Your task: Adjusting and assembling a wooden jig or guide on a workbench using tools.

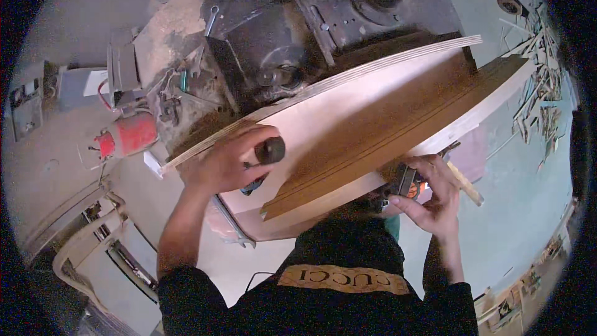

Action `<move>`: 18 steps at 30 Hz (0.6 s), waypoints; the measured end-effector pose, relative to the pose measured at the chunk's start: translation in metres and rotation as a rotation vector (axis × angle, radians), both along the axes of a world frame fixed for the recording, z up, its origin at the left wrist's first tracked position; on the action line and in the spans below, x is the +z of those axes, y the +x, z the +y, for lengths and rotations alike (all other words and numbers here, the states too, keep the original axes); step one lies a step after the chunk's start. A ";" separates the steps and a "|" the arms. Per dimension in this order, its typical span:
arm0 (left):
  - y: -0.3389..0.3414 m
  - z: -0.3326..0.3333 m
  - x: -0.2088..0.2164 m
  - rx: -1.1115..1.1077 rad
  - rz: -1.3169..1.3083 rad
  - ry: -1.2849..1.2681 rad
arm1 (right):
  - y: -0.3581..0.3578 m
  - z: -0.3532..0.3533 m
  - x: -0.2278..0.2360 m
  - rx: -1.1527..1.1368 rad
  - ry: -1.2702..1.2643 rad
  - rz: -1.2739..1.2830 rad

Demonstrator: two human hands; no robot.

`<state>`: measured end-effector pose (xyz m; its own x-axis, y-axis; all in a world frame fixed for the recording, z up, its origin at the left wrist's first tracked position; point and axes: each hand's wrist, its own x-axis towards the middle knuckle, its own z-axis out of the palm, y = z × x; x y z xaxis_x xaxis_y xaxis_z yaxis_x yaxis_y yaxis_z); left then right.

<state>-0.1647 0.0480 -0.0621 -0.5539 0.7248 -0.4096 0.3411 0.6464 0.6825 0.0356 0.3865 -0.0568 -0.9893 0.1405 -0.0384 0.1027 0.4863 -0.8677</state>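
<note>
Since the dark machine (264, 40) fills 12 o'clock, work sits below it: pale curved panel (326, 115), long axis about 8 to 2 o'clock. Brown curved board (379, 146) lies over the panel's lower side, mid-view between both hands, axis also about 8 to 2.

Key relation: from the right hand (432, 196), board is at 11 o'clock, its long edge just beside the fingertips; from the left hand (221, 158), it's off toward 3 to 4 o'clock, apart. Right looks nearer.

Left fingers curl closed around a dark knob (271, 150); how the knob is fixed, can't tell. Right fingers pinch a dark-and-orange tool (407, 182), kind unclear, mostly covered. Smaller stuff: red cylinder (134, 135) at 9 o'clock, wrench (235, 223) at 7.
</note>
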 end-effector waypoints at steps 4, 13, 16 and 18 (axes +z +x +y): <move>0.018 0.001 -0.070 -0.046 0.161 0.046 | 0.002 -0.002 0.002 -0.049 -0.040 -0.070; -0.005 0.006 -0.008 0.214 0.082 0.147 | 0.006 0.015 -0.009 -0.044 0.075 -0.089; -0.072 0.029 0.011 0.401 0.399 0.011 | 0.000 0.015 -0.015 -0.028 0.076 -0.068; -0.118 0.035 -0.033 0.005 0.423 -0.018 | -0.008 0.016 -0.013 -0.031 0.035 -0.037</move>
<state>-0.2828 0.0826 -0.0947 -0.6793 0.7166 -0.1582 0.5854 0.6592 0.4719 0.0273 0.4028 -0.0702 -0.9826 0.1725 -0.0690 0.1494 0.5128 -0.8454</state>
